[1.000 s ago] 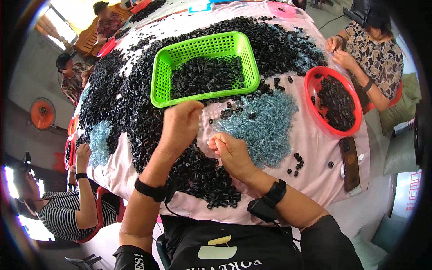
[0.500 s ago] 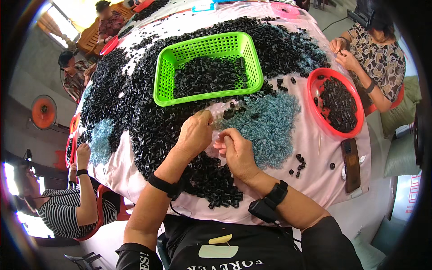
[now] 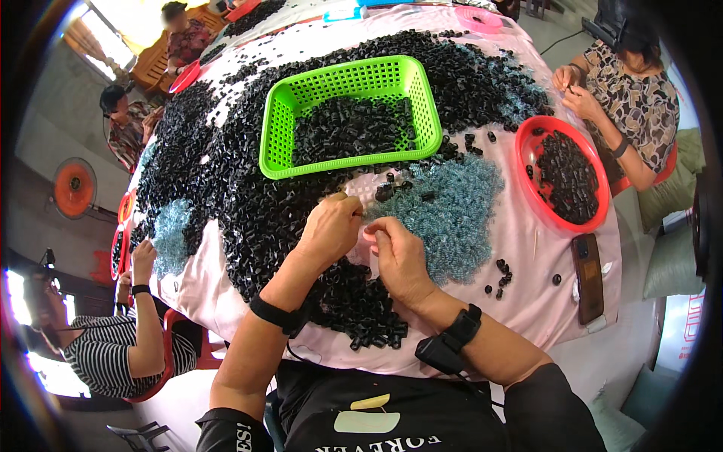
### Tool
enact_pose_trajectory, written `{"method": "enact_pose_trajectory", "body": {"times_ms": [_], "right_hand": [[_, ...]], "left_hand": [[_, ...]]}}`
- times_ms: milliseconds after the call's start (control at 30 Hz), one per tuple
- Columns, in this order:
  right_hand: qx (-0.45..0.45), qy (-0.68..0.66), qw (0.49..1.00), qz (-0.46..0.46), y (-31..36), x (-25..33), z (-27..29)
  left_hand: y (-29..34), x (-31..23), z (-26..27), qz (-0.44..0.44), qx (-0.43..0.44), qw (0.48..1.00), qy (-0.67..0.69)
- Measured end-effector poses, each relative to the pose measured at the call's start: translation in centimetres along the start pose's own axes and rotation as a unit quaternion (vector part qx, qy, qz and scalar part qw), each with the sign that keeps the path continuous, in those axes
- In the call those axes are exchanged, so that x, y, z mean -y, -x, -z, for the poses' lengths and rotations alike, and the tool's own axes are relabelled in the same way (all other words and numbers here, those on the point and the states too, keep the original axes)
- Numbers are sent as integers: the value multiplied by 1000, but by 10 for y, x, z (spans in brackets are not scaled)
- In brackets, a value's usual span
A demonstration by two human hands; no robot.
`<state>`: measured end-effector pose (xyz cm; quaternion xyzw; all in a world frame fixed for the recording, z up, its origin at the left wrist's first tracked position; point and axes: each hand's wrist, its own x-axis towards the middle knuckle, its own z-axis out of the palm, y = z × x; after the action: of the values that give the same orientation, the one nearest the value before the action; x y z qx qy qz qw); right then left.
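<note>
My left hand [image 3: 330, 227] is closed, its fingers curled and pinched in front of the green basket [image 3: 350, 160]. Facing it, my right hand [image 3: 398, 256] has thumb and fingers pressed together, the two sets of fingertips nearly meeting. Whatever sits between the fingers is too small or hidden to make out. Right beside the right fingertips lies a heap of small clear bluish pieces [image 3: 456, 218]. Small black plastic parts [image 3: 260, 233] spread in a thick pile left of my hands and under my forearms. More black parts [image 3: 354, 129] lie inside the basket.
A red basin [image 3: 521, 173] of black parts stands at the right, with a phone [image 3: 587, 279] near the table edge. Few loose black pieces [image 3: 502, 267] lie on the pink cloth [image 3: 527, 309]. Co-workers sit around the table; one person's hands [image 3: 574, 89] are at the far right.
Both hands stay close together and pinched. The left hand has shifted slightly right and toward me; the basket and piles look unchanged.
</note>
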<state>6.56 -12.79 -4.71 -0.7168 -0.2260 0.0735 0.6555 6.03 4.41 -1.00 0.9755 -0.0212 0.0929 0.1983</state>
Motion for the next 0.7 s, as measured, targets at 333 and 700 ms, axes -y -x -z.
{"method": "enact_pose_trajectory", "body": {"times_ms": [333,700], "right_hand": [[36,-58,997,-43,0,14,3],[32,-58,996,-53,0,12,3]], "left_hand": [[4,-8,0,24,-14,999,21],[13,-3,4,50,-23,998,27]]}}
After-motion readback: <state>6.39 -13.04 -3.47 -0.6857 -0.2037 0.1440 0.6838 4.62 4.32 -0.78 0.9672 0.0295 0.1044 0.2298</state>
